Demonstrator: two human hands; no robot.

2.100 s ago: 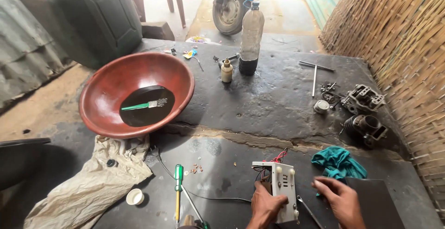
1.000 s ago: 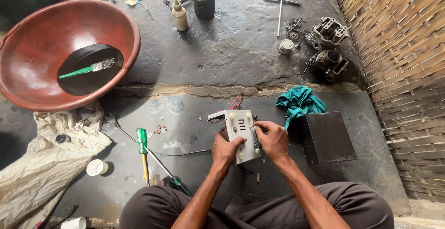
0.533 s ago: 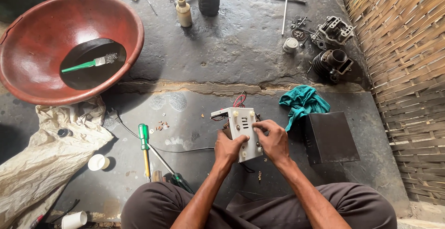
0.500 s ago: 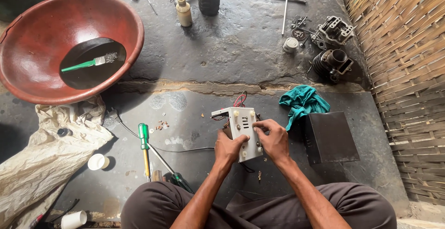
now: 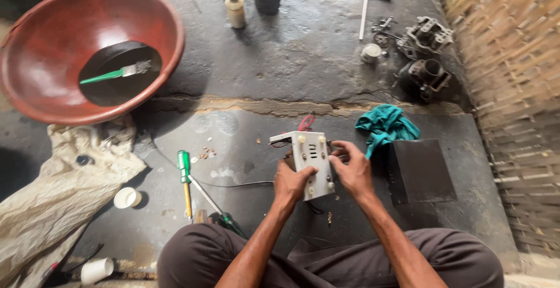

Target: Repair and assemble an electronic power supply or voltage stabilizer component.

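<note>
I hold a small white box-shaped device [image 5: 310, 158] with knobs and slots on its face, low over the dark concrete floor in front of my knees. My left hand [image 5: 291, 182] grips its lower left side. My right hand [image 5: 350, 170] holds its right edge, fingers curled against the side. Red wires [image 5: 305, 122] stick out behind the device, and a thin black cable [image 5: 233, 184] runs left from under it. A green-handled screwdriver [image 5: 185, 174] lies on the floor to the left of my left hand.
A big red basin [image 5: 35, 90] with dark liquid and a green brush [image 5: 114, 74] stands at upper left. A teal rag [image 5: 385, 127] and a black box [image 5: 420, 171] lie right of my hands. Engine parts [image 5: 429, 55], a small bottle [image 5: 235, 9], a crumpled sack [image 5: 64, 195] and white caps [image 5: 125, 197] are scattered around. A woven wall [image 5: 519, 90] closes the right side.
Over two seconds the view tilted down from the far floor onto my lap and hands. Both hands keep hold of the white device, which stays in the same spot.
</note>
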